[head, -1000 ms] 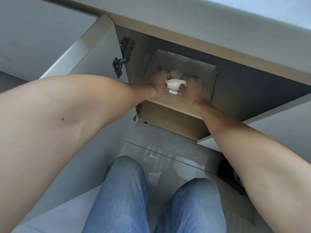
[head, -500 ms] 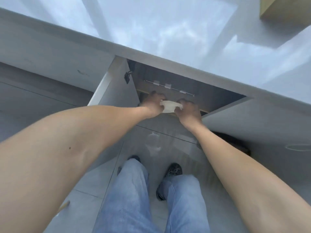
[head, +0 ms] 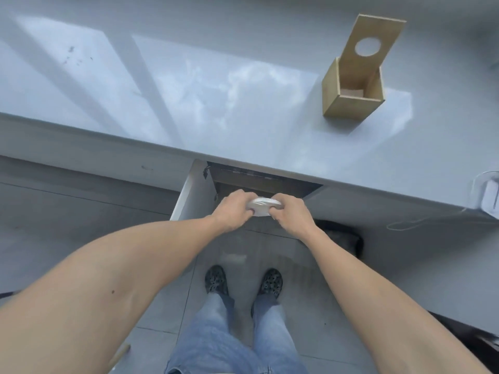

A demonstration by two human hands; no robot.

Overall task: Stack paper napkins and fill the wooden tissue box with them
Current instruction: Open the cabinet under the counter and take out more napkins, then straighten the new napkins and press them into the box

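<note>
You have stood up since a second ago: the cabinet interior that filled the view then now sits small below the counter edge, and the napkins have come out with you. Nearest you, your jeans [head: 229, 344] and dark shoes [head: 216, 282] stand on grey floor tiles [head: 305, 300]. Your left hand [head: 234, 209] and right hand [head: 289, 211] are close together, each clamped on one end of the white stack of napkins [head: 263, 205] — fingers curled over the top, thumbs underneath. No print or brand can be read on the stack. Just beyond your hands the cabinet opening [head: 259, 182] shows dark, with its white door [head: 193, 193] swung out to the left of your left hand. Past that runs the glossy pale grey countertop [head: 189, 85], mirroring window light and cloud. Far beyond your right hand and off to its right, the wooden tissue box [head: 348, 103] stands on the counter — its lid [head: 374, 41], with a round hole, is tipped up and back, leaving the box open. It bears no label.
</note>
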